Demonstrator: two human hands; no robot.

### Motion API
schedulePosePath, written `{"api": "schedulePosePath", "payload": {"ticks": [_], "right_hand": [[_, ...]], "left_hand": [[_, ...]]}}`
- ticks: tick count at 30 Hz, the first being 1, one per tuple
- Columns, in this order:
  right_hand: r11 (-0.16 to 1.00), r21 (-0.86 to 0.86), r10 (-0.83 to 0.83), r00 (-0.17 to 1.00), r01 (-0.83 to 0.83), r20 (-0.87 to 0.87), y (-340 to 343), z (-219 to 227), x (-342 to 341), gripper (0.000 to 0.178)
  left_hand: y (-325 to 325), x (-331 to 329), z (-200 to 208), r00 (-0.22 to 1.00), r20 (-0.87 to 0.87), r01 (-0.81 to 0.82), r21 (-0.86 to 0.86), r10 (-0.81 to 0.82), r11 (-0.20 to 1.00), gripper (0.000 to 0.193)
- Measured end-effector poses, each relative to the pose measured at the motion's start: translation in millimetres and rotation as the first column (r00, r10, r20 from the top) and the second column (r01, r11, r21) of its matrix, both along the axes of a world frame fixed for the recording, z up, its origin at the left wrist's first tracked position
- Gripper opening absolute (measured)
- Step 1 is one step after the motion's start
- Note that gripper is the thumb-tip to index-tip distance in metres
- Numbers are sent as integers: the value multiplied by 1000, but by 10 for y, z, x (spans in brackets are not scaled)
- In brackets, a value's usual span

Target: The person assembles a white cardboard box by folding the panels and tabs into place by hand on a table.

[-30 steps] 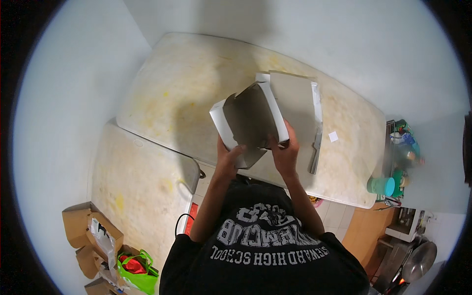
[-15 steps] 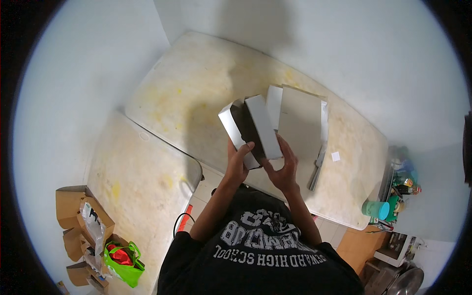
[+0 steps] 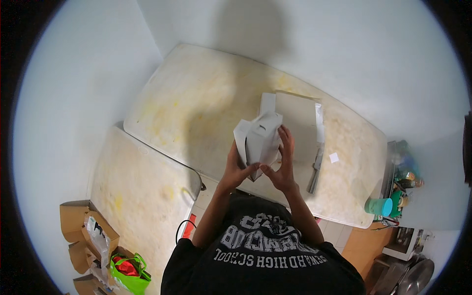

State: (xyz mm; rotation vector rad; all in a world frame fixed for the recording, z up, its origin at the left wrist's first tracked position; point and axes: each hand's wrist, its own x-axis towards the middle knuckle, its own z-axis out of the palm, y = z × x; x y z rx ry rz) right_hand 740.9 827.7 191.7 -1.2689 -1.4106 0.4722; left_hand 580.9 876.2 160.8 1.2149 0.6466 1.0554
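Note:
A small white cardboard box [image 3: 263, 140] is held up over the near edge of the far table, its end flaps partly folded. My left hand [image 3: 236, 168] grips its left side, thumb along the near end. Opposite it, my right hand [image 3: 282, 164] has the fingers up the right side and the thumb pressing near the same end. The fingers behind the box are partly hidden. Beyond my right hand, an opened-out sheet of pale cardboard [image 3: 296, 117] lies on the table, with narrow grey strips [image 3: 315, 173] along its near right edge.
A small white paper square [image 3: 334, 158] lies on the far table [image 3: 167, 113]. A turquoise cup [image 3: 378, 206] stands by its right corner, with bottles [image 3: 410, 183] beside it. On the left table [image 3: 142, 172] are open brown boxes [image 3: 73, 221] and a green bag [image 3: 132, 282].
The box has turned in my hands: its dark open inside faced me before, and now a white folded panel does. My hands have come closer together at its near end.

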Motion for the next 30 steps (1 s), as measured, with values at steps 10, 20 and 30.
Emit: {"api": "schedulePosePath", "payload": {"ticks": [10,20,30], "right_hand": [[998,49,29,999,-31,38,59,78,115,90],[992,127,-23,964,-11,266,47,44,80,74],[990,114,-115,930,80,348,18,108,-45,71]], "left_hand": [[-35,142,161,965,162,-238,218,205,946,65],[-78,186,296,967,-47,-218,351,250,910,47],[-167,211,434,972,-106,-146,433,211,890,45]]}}
